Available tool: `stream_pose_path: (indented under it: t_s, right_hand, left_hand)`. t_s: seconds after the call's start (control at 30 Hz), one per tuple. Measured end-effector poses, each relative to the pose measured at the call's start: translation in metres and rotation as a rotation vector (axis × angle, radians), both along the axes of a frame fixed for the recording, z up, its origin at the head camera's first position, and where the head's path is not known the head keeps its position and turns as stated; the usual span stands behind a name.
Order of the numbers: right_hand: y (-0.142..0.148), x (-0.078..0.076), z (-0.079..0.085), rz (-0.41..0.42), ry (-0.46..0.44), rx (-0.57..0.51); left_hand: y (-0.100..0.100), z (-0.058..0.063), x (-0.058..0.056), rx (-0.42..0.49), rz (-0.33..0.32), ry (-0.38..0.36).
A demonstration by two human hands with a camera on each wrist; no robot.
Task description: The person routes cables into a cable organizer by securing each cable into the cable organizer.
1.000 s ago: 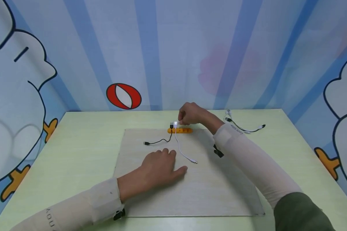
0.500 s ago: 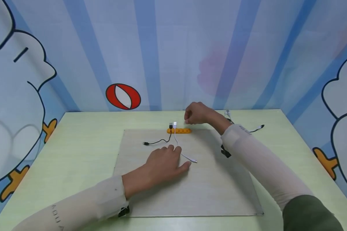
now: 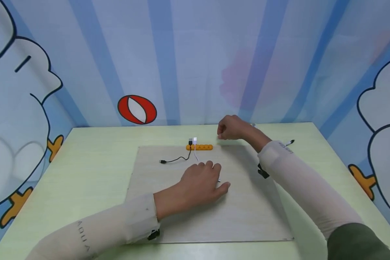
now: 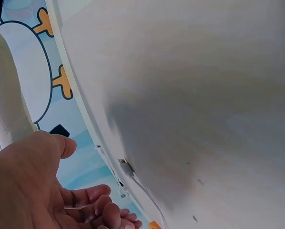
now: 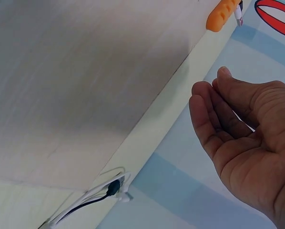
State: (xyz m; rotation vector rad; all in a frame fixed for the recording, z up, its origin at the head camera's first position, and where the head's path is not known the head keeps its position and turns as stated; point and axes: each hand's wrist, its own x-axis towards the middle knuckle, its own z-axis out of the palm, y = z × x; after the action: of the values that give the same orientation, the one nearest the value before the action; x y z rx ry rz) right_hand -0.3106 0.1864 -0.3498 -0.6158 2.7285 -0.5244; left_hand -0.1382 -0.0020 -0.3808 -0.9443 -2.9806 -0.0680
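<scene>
An orange cable holder (image 3: pixel 204 147) lies at the back edge of the grey board (image 3: pixel 253 216). A black USB cable (image 3: pixel 177 159) and a white USB cable (image 3: pixel 195 154) sit in its left-hand slots, plugs pointing to the back. My left hand (image 3: pixel 199 184) hovers palm down over the board, fingers relaxed, hiding much of the white cable; that cable's small connector (image 4: pixel 127 168) shows in the left wrist view. To the right of the holder is my right hand (image 3: pixel 234 128), raised near the wall. Its fingers (image 5: pixel 202 117) curve loosely towards the thumb with nothing between them.
More white and black cables (image 5: pixel 113 187) lie bunched on the table beyond the board's right back corner, mostly behind my right arm in the head view. A printed backdrop (image 3: pixel 195 72) rises along the table's back edge.
My right hand has drawn away from the white cable's plug to the right, holding nothing. The left hand has slid rightward, now covering most of the white cable.
</scene>
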Motion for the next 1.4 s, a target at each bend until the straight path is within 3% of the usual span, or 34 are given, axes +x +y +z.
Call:
stream_pose_path:
  t_s: [0.37, 0.67, 0.87, 1.4]
  right_hand:
    - [0.033, 0.007, -0.001, -0.065, 0.021, -0.012]
    - [0.056, 0.013, -0.006, -0.097, 0.027, -0.001]
    - [0.069, 0.017, -0.007, -0.122, 0.03, -0.005]
    - [0.11, 0.033, -0.018, -0.15, 0.099, 0.008]
  left_hand:
    - [0.014, 0.007, -0.024, -0.023, 0.015, -0.014]
    - [0.026, 0.01, -0.042, -0.04, 0.014, 0.041]
    - [0.038, 0.014, -0.051, -0.054, 0.022, 0.0]
    - [0.069, 0.019, -0.075, -0.093, 0.011, 0.014]
